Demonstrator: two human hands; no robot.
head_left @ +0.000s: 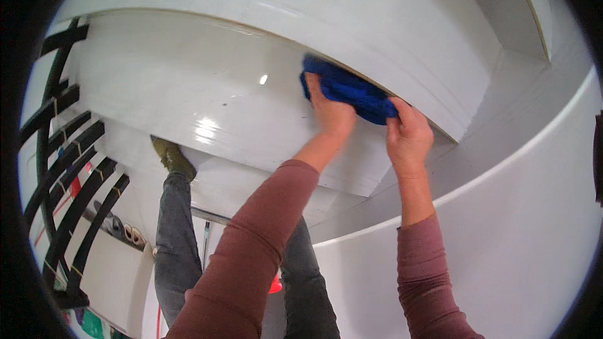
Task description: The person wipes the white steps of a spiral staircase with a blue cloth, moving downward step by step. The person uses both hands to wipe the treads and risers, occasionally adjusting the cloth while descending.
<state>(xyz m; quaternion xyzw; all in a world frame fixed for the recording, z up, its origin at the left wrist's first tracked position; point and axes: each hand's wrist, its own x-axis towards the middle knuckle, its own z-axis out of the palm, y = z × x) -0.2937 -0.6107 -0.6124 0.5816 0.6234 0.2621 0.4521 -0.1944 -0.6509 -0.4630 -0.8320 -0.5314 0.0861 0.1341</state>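
Observation:
A blue cloth (355, 92) lies bunched on a glossy white stair tread (188, 75), against the riser beneath the edge of the step above. My left hand (330, 108) presses on the cloth's left part, its fingers partly hidden in the folds. At the cloth's right end, my right hand (409, 132) pinches it between thumb and fingers, close to the upper step's edge.
Black railing bars (75, 169) run along the left side. A white curved side wall (471, 245) rises at the right. My shoe (174, 155) rests on a lower step. Shoes (134, 233) stand on a white cabinet (110, 268) below the railing.

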